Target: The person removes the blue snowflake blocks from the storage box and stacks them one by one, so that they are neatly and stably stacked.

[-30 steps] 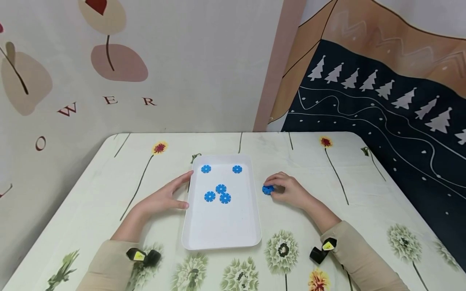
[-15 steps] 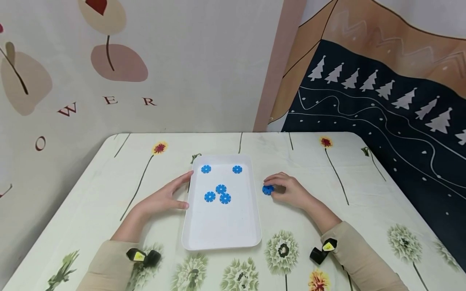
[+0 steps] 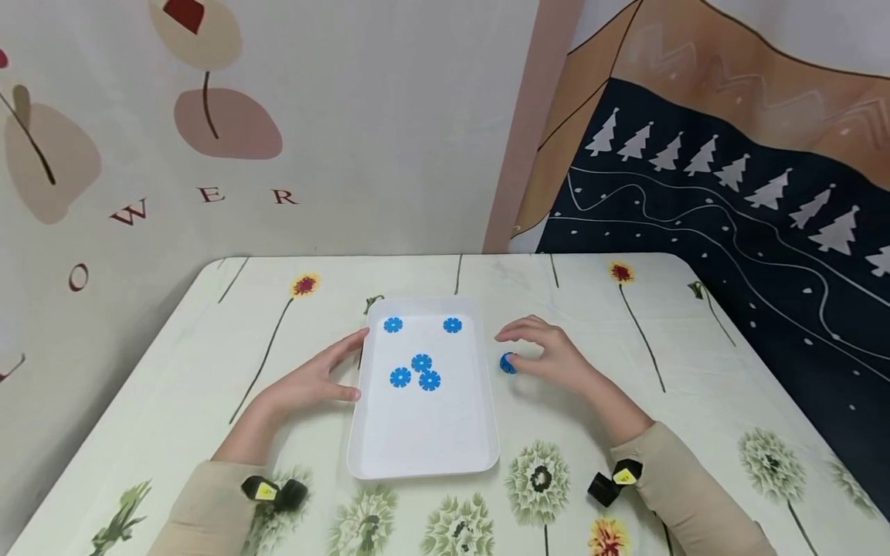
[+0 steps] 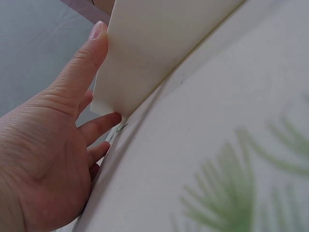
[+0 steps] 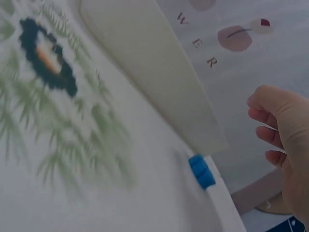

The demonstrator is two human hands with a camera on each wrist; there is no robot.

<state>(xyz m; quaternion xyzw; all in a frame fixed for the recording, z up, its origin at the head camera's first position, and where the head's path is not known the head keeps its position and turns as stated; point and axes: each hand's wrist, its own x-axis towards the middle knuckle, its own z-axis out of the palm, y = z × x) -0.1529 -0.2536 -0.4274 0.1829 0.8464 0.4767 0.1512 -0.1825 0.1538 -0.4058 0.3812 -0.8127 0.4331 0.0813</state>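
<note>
A white rectangular tray (image 3: 421,440) lies on the table with several flat blue notched discs inside, two of them far back and a cluster (image 3: 421,362) in the middle. Along the tray's left side rests my left hand (image 3: 314,382), fingers spread; in the left wrist view the thumb and a fingertip meet the tray's outer wall (image 4: 149,48). Right of the tray, a small stack of blue notched discs (image 3: 507,363) stands on the tablecloth. My right hand (image 3: 552,355) is just above it, thumb and fingers parted, and the right wrist view shows the stack (image 5: 202,172) apart from the fingers.
The tablecloth (image 3: 577,305) carries printed flowers and stems. A pale printed curtain (image 3: 389,193) rises behind the table's back edge, and a dark cloth with tree shapes (image 3: 667,193) hangs at the right. Each wrist wears a small black camera.
My right hand has let go of the blue disc stack and its fingers have lifted and spread away from it. The left hand and tray have stayed put.
</note>
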